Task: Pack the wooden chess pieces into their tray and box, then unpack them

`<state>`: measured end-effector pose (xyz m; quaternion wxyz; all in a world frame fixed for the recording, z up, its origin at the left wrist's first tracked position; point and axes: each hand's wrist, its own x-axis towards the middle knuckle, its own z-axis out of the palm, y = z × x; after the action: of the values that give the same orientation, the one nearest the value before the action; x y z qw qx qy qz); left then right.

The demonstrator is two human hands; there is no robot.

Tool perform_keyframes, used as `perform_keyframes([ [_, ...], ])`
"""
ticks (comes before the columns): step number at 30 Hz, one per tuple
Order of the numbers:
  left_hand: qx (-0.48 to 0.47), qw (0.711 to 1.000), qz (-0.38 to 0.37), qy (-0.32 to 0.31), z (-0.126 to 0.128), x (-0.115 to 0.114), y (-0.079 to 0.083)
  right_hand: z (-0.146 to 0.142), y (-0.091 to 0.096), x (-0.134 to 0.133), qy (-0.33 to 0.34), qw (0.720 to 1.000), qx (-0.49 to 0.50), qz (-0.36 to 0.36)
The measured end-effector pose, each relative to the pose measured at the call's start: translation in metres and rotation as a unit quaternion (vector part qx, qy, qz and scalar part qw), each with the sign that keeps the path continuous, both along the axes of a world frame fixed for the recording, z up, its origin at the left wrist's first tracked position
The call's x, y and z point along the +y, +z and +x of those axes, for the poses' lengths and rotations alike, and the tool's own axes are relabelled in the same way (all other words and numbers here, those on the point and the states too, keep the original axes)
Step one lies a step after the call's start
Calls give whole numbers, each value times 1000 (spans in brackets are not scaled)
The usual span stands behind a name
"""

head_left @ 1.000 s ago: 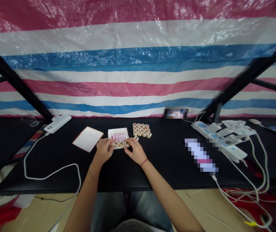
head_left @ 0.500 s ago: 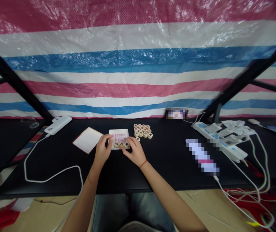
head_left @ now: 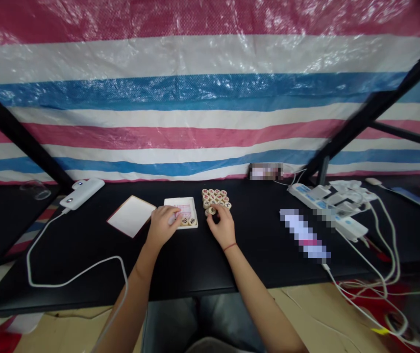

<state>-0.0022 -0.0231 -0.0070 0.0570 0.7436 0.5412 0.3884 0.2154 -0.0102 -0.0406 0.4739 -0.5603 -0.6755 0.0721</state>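
My right hand point(head_left: 223, 228) has its thumb and fingers closed around a Chinese chess piece point(head_left: 211, 211) with a black character, at the front of a block of such pieces point(head_left: 215, 197) in rows, red characters behind and black in front. To its left, my left hand point(head_left: 163, 225) reaches over the left side of a small white box point(head_left: 180, 200), fingers curled in; what they grip is hidden. Inside the box are a sheet with pink lines point(head_left: 185, 210) and two visible pieces point(head_left: 188, 221) along the front edge. The thumb covers the spot left of them.
A white square lid point(head_left: 131, 216) with a dark rim lies left of the box. Farther left is a white device point(head_left: 82, 193) with a cable. At right are a blurred-out phone-like object point(head_left: 305, 233), a power strip point(head_left: 331, 211) with plugs, and tangled white cables.
My right hand has left the box and moved right to the chess piece in front of the block. My left hand has shifted slightly inward over the box, covering its leftmost piece.
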Motion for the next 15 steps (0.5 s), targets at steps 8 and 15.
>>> perform_keyframes([
  [8, 36, 998, -57, -19, -10, 0, -13, 5, -13, 7, 6, 997, -53, -62],
  [15, 71, 991, -108, -20, -11, -1, -16, 5, -15, 7, 6, 996, -45, -70],
])
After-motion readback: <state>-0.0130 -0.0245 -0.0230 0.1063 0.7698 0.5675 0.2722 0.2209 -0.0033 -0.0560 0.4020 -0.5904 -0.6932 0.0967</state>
